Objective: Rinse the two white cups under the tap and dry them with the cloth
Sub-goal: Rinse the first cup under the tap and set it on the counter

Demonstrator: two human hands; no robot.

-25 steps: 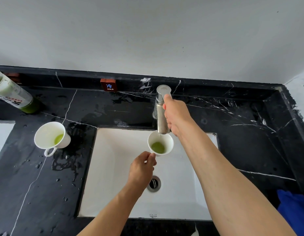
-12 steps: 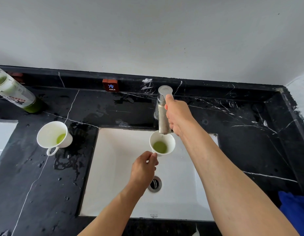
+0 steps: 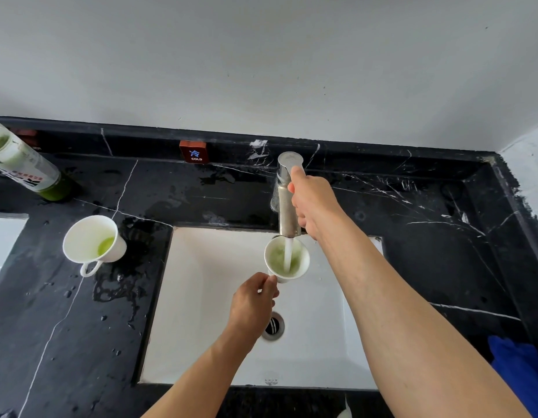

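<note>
At centre frame, over the white sink [image 3: 201, 297], a left hand [image 3: 252, 303] pinches a white cup [image 3: 286, 260] by its handle under the running tap [image 3: 287, 200], whose lever the right hand [image 3: 314, 203] grips. Water streams into greenish liquid. At middle left, a second cup [image 3: 91, 241] stands on the wet black counter [image 3: 65, 327]; a blue cloth [image 3: 521, 366] lies lower right.

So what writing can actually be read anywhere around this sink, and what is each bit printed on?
"COLD", white letters under a blue character: on the small red tag at the back ledge of the black counter.
Red and black print on the bottle lying at the left: too blurred to read.
A faint mark on the near rim of the white sink: too small to read.
Neither white cup shows any text.
</note>
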